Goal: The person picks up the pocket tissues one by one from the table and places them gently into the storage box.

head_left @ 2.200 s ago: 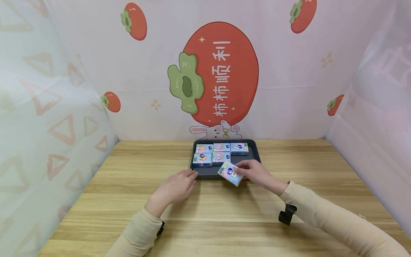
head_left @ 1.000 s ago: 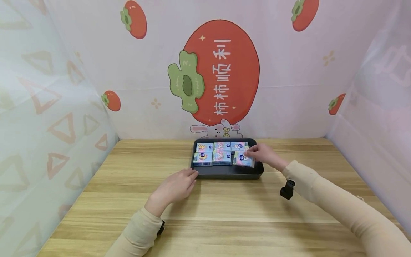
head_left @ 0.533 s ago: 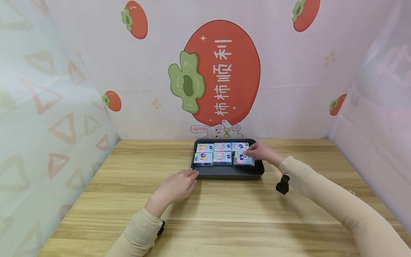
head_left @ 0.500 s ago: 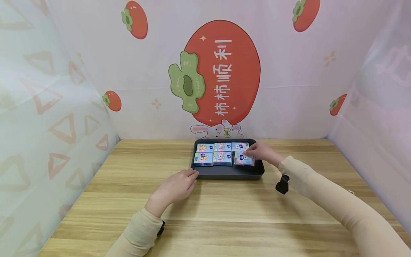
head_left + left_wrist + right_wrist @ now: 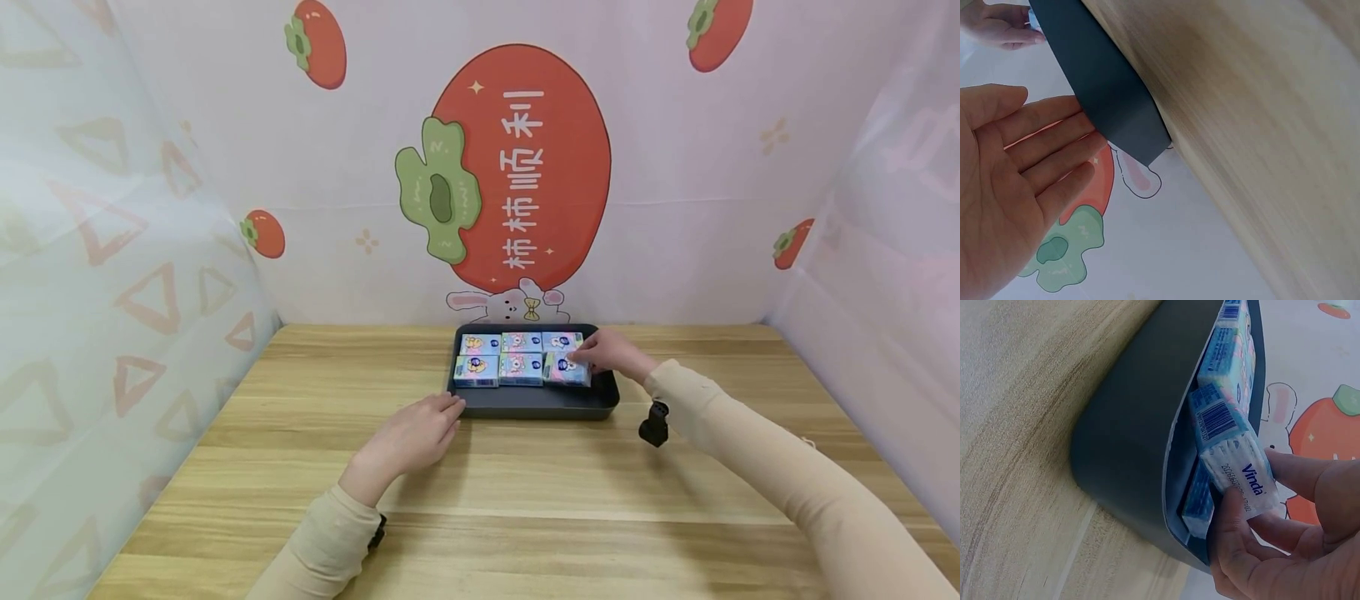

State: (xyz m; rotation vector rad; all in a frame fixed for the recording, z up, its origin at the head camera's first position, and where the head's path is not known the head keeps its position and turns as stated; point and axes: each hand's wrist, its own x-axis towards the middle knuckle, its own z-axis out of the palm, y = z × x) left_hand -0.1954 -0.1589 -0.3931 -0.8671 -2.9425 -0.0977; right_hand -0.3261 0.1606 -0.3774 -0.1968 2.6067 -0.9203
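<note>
In the head view my right hand [image 5: 611,352] grips a blue-and-pink pack of tissues [image 5: 564,370] by its right end, over the right side of a dark grey tray [image 5: 536,412]. The right wrist view shows thumb and fingers pinching this tissue pack [image 5: 1235,450], which is tilted and printed "Vinda". Several like packs [image 5: 517,367] lie flat in the tray in two rows, touching or nearly so. My left hand [image 5: 411,433], fingers straight, touches the tray's front left corner; its palm shows in the left wrist view beside the tray's wall [image 5: 1107,81].
The tray stands on a wooden table [image 5: 480,500] near its back edge. Behind it hangs a white cloth [image 5: 675,167] with red persimmon prints, and cloth walls stand on both sides. A bare strip of tray floor [image 5: 510,400] lies in front of the packs.
The right hand has carried the tissue pack from the tray's front edge back and right into the tray, then slightly left against its neighbour. The left hand has stayed at the corner.
</note>
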